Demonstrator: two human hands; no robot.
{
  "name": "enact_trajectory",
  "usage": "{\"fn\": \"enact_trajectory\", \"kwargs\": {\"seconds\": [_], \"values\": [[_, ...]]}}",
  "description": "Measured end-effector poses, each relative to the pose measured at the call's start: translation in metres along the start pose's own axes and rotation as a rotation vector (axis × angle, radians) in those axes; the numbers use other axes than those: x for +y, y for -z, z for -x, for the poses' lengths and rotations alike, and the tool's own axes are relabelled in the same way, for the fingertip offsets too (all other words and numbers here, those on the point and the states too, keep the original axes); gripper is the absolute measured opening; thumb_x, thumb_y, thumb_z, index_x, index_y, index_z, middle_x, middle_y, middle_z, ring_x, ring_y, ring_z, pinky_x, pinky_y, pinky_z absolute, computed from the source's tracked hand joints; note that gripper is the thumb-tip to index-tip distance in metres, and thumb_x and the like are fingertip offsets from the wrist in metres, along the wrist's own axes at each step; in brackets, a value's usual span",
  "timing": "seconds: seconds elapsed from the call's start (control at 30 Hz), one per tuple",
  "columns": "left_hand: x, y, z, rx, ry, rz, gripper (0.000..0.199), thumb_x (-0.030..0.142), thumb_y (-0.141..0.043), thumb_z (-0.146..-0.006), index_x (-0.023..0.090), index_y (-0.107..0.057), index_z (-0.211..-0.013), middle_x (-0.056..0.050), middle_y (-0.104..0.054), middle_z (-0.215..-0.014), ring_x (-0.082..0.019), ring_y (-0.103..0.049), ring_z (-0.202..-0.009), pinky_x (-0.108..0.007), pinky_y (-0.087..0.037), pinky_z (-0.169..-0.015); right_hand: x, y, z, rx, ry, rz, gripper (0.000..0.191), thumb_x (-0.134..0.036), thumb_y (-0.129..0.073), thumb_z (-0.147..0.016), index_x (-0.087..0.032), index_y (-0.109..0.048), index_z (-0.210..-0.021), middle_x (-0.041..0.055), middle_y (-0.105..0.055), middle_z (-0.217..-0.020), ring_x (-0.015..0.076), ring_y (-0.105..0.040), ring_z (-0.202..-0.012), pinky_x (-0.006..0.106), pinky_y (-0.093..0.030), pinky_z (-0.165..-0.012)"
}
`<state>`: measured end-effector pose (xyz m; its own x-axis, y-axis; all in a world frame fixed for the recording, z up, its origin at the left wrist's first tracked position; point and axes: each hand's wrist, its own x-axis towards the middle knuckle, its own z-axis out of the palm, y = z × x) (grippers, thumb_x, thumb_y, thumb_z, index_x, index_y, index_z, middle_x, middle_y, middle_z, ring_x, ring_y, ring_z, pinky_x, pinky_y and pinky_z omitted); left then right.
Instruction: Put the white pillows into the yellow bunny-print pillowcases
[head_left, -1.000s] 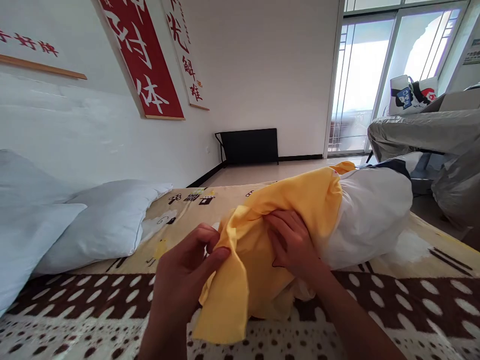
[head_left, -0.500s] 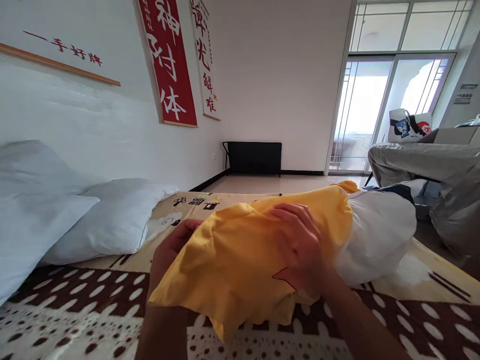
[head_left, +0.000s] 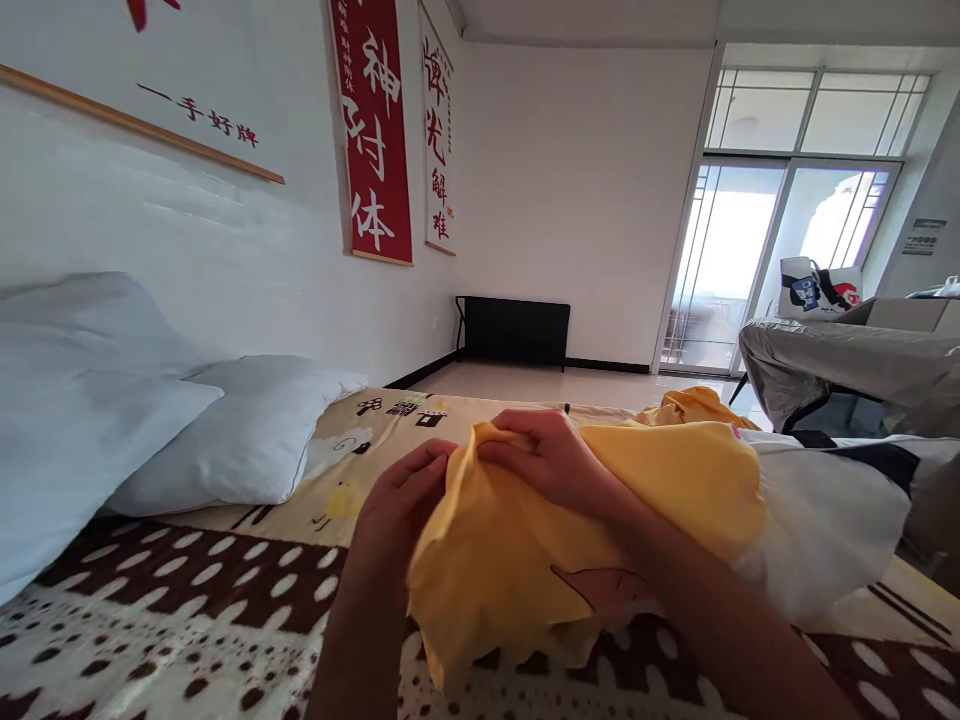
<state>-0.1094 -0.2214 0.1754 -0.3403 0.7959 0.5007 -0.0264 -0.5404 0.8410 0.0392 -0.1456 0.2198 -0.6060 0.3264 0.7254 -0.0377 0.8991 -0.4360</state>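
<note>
A yellow pillowcase with a pinkish printed patch lies crumpled in front of me. At its right, a white pillow sticks out from the yellow cloth; how far it reaches inside is hidden. My left hand is closed on the left edge of the pillowcase, its fingertips partly behind the cloth. My right hand pinches the upper edge just beside it, raising the fabric into a peak. The right forearm crosses over the yellow cloth.
White pillows lie at the left by the wall. Beneath everything is a beige and brown patterned blanket. More yellow cloth lies behind the pillow. A plastic-covered table stands at the right, a black folded panel at the far wall.
My right hand has moved left and up from the middle of the pillowcase to its upper edge, near my left hand. The cloth's left end is now gathered upward. The view has tilted up slightly.
</note>
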Motion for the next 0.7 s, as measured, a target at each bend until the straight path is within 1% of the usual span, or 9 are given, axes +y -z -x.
{"fn": "enact_trajectory", "kwargs": {"seconds": [0.07,0.13,0.23,0.33,0.4,0.47,0.53,0.6,0.7], "values": [[-0.003,-0.004,0.000,-0.051,0.040,0.089,0.020,0.033,-0.068,-0.070,0.018,-0.062,-0.080,0.000,-0.060,-0.063,-0.012,-0.054,-0.051,-0.022,-0.045,-0.049,-0.002,0.004,-0.003,0.015,-0.040,-0.006,0.026,-0.039,-0.052,-0.086,-0.017,-0.056,-0.071,-0.0042,-0.048,-0.066,0.0088,-0.043,-0.065,0.020,-0.035,-0.062],[-0.008,-0.007,0.000,-0.069,0.039,0.156,0.025,0.028,-0.075,-0.061,0.018,-0.063,-0.081,0.000,-0.062,-0.068,-0.012,-0.054,-0.054,-0.022,-0.045,-0.051,-0.002,0.007,-0.007,0.055,-0.072,-0.001,0.024,-0.038,-0.054,-0.085,-0.017,-0.060,-0.076,-0.0034,-0.053,-0.068,0.0095,-0.045,-0.066,0.021,-0.036,-0.064],[-0.014,-0.009,-0.002,0.020,-0.053,0.142,0.021,0.026,-0.077,-0.058,0.018,-0.064,-0.072,0.001,-0.062,-0.068,-0.012,-0.054,-0.058,-0.021,-0.044,-0.053,-0.001,0.010,-0.010,0.078,-0.101,-0.047,0.020,-0.037,-0.058,-0.081,-0.017,-0.062,-0.079,-0.0025,-0.056,-0.071,0.0101,-0.048,-0.067,0.021,-0.037,-0.065],[-0.019,-0.007,-0.007,0.091,-0.183,0.134,0.020,0.033,-0.076,-0.062,0.017,-0.064,-0.066,0.000,-0.060,-0.065,-0.012,-0.053,-0.059,-0.020,-0.043,-0.052,0.000,0.013,-0.011,-0.066,-0.112,-0.163,0.020,-0.037,-0.061,-0.078,-0.017,-0.064,-0.079,-0.0016,-0.058,-0.073,0.0107,-0.050,-0.069,0.021,-0.039,-0.063],[-0.021,-0.005,-0.011,0.065,-0.285,0.121,0.022,0.037,-0.073,-0.067,0.017,-0.065,-0.065,-0.001,-0.061,-0.067,-0.012,-0.054,-0.061,-0.021,-0.043,-0.053,-0.001,0.015,-0.011,-0.163,-0.113,-0.214,0.020,-0.037,-0.063,-0.078,-0.017,-0.066,-0.078,-0.0011,-0.060,-0.074,0.0108,-0.051,-0.069,0.021,-0.040,-0.064],[-0.022,-0.003,-0.014,0.015,-0.362,0.096,0.023,0.039,-0.070,-0.071,0.017,-0.066,-0.066,-0.003,-0.062,-0.070,-0.014,-0.055,-0.064,-0.022,-0.044,-0.056,-0.001,0.018,-0.011,-0.225,-0.099,-0.223,0.019,-0.036,-0.065,-0.076,-0.017,-0.067,-0.077,-0.0010,-0.061,-0.074,0.0104,-0.052,-0.069,0.021,-0.040,-0.065],[-0.022,-0.004,-0.017,-0.011,-0.400,0.072,0.024,0.040,-0.069,-0.073,0.017,-0.065,-0.066,-0.003,-0.061,-0.068,-0.014,-0.055,-0.066,-0.023,-0.044,-0.059,-0.003,0.021,-0.013,-0.284,-0.069,-0.177,0.018,-0.035,-0.068,-0.074,-0.016,-0.067,-0.075,-0.0017,-0.060,-0.071,0.0097,-0.050,-0.068,0.020,-0.039,-0.064],[-0.022,-0.007,-0.019,-0.002,-0.415,0.048,0.026,0.040,-0.069,-0.072,0.017,-0.063,-0.062,-0.002,-0.058,-0.062,-0.014,-0.052,-0.061,-0.023,-0.042,-0.056,-0.004,0.023,-0.015,-0.336,-0.045,-0.093,0.018,-0.034,-0.070,-0.072,-0.016,-0.067,-0.072,-0.0028,-0.057,-0.066,0.0089,-0.047,-0.065,0.020,-0.036,-0.061],[-0.019,-0.017,-0.018,0.052,-0.394,0.034,0.024,0.038,-0.072,-0.066,0.017,-0.061,-0.060,-0.001,-0.056,-0.060,-0.013,-0.050,-0.058,-0.023,-0.040,-0.052,-0.006,0.023,-0.016,-0.328,-0.039,0.015,0.017,-0.032,-0.068,-0.072,-0.016,-0.065,-0.070,-0.0045,-0.053,-0.061,0.0075,-0.042,-0.061,0.020,-0.034,-0.060]]}}
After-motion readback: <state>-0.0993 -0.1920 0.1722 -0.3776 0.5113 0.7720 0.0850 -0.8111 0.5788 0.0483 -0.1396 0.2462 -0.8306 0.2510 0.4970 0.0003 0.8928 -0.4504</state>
